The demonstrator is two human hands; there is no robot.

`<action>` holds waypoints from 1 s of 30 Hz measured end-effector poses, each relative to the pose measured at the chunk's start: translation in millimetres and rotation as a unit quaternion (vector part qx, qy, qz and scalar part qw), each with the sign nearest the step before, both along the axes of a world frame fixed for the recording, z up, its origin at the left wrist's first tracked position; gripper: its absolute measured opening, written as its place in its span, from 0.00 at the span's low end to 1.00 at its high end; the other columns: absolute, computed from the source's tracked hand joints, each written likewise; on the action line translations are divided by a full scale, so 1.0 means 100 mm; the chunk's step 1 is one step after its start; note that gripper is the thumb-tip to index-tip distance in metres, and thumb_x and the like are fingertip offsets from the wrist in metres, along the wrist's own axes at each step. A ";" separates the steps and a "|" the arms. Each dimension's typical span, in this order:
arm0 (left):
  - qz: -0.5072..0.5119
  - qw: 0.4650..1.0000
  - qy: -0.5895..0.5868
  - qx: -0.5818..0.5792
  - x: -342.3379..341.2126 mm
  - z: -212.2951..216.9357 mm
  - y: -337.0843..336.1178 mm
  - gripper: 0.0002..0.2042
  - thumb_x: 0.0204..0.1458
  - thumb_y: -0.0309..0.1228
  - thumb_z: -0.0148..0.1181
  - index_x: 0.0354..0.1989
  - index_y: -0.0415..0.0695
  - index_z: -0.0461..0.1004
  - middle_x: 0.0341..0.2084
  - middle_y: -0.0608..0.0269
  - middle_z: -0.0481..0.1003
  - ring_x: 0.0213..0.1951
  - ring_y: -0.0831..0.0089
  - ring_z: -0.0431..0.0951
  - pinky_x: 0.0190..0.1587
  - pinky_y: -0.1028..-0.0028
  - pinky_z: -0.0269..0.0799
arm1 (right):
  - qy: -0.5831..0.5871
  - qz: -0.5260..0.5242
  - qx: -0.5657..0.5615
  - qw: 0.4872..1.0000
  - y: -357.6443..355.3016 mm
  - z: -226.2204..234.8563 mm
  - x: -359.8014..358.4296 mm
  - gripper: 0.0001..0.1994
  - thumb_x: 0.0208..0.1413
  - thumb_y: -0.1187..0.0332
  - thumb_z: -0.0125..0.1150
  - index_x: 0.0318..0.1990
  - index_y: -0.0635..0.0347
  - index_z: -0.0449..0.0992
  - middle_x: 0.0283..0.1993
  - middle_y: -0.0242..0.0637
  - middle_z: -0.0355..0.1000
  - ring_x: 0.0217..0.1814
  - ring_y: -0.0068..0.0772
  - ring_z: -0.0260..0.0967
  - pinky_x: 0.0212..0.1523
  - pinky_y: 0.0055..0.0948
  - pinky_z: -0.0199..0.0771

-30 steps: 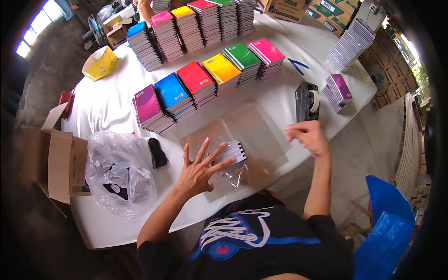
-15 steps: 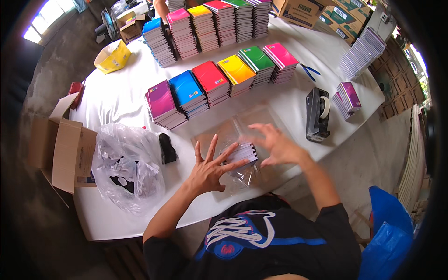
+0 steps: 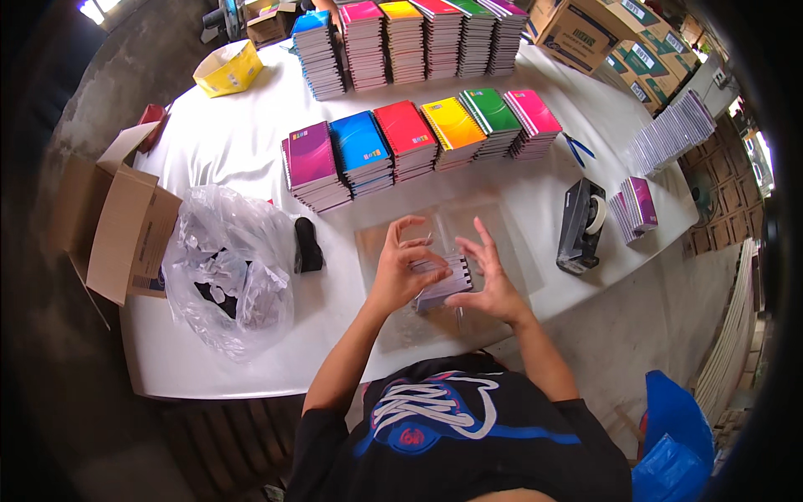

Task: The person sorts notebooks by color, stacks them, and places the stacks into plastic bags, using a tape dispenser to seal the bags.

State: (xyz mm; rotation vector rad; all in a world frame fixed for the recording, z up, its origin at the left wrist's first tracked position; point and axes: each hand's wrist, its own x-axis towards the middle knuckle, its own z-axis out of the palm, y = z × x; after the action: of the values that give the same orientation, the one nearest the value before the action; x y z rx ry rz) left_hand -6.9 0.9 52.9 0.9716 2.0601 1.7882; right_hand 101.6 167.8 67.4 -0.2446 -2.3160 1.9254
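White table point(image 3: 242, 151) under notebook stacks point(image 3: 410, 138)

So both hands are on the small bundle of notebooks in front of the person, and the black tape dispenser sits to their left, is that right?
Not quite: in the head view the black tape dispenser sits to the person's right. Both the left hand and the right hand are indeed on the small bundle of notebooks in front of them.

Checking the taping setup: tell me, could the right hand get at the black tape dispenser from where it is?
Probably yes: bare white table lies between the right hand and the tape dispenser, though that hand now touches the small notebook stack.
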 end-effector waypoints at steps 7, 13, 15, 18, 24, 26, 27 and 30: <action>0.019 0.994 -0.107 -0.008 -0.14 0.00 0.02 0.40 0.30 0.25 0.74 0.58 0.52 0.63 0.54 0.49 0.61 0.47 0.63 0.73 0.47 0.68 0.73 | -0.067 -0.008 -0.148 0.987 -0.10 -0.12 -0.30 0.56 0.31 0.71 0.77 0.68 0.53 0.41 0.39 0.37 0.69 0.46 0.28 0.66 0.50 0.28 0.66; -0.012 0.959 -0.283 -0.008 0.05 -0.03 -0.19 0.58 0.31 0.25 0.75 0.68 0.46 0.33 0.43 0.49 0.73 0.44 0.64 0.75 0.48 0.69 0.69 | -0.130 0.062 -0.177 0.974 0.04 -0.14 -0.39 0.43 0.35 0.76 0.70 0.63 0.61 0.55 0.41 0.35 0.69 0.46 0.25 0.65 0.50 0.25 0.65; 0.012 0.956 -0.293 0.017 0.09 -0.10 -0.18 0.57 0.33 0.24 0.74 0.67 0.44 0.34 0.40 0.50 0.75 0.44 0.64 0.75 0.48 0.69 0.68 | -0.161 0.104 -0.196 0.962 0.16 -0.09 -0.45 0.36 0.38 0.76 0.67 0.60 0.63 0.61 0.43 0.36 0.71 0.46 0.24 0.66 0.49 0.24 0.65; 0.007 0.955 -0.297 0.024 0.12 -0.09 -0.16 0.56 0.34 0.24 0.73 0.67 0.41 0.34 0.40 0.50 0.75 0.42 0.66 0.76 0.46 0.71 0.70 | -0.190 0.152 -0.182 0.953 0.33 -0.04 -0.56 0.23 0.41 0.76 0.64 0.49 0.66 0.72 0.42 0.38 0.74 0.43 0.22 0.69 0.47 0.21 0.66; -0.010 0.947 -0.319 0.028 0.10 -0.10 -0.13 0.55 0.34 0.22 0.72 0.67 0.40 0.35 0.40 0.52 0.76 0.41 0.68 0.76 0.45 0.72 0.71 | -0.101 0.128 -0.131 0.978 0.18 0.13 -0.86 0.09 0.44 0.75 0.63 0.36 0.64 0.80 0.33 0.34 0.77 0.37 0.21 0.71 0.44 0.22 0.67; 0.009 0.956 -0.293 0.011 0.09 -0.11 -0.13 0.53 0.34 0.22 0.72 0.66 0.39 0.37 0.40 0.52 0.76 0.42 0.69 0.76 0.45 0.72 0.71 | -0.071 0.061 -0.146 0.985 0.12 0.21 -0.87 0.13 0.45 0.75 0.64 0.42 0.62 0.78 0.36 0.31 0.76 0.38 0.20 0.70 0.43 0.21 0.66; 0.021 0.960 -0.281 0.002 0.09 -0.12 -0.14 0.53 0.34 0.22 0.72 0.66 0.39 0.38 0.40 0.53 0.76 0.42 0.69 0.76 0.45 0.72 0.71 | -0.057 0.030 -0.154 0.986 0.09 0.27 -0.87 0.16 0.45 0.74 0.64 0.45 0.61 0.76 0.37 0.30 0.76 0.39 0.20 0.70 0.43 0.21 0.66; -0.004 0.960 -0.276 0.033 0.09 -0.21 -0.13 0.39 0.37 0.23 0.71 0.60 0.35 0.56 0.38 0.54 0.77 0.41 0.73 0.76 0.42 0.73 0.72 | -0.069 0.092 -0.110 0.987 0.15 0.34 -0.63 0.26 0.43 0.69 0.68 0.53 0.56 0.70 0.43 0.27 0.72 0.46 0.19 0.66 0.44 0.25 0.65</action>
State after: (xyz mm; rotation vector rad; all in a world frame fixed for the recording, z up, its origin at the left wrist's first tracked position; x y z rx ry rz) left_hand 2.5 -12.1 31.6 0.4174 1.6487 1.8642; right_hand 38.5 183.1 100.9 -0.1950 -2.2786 2.3278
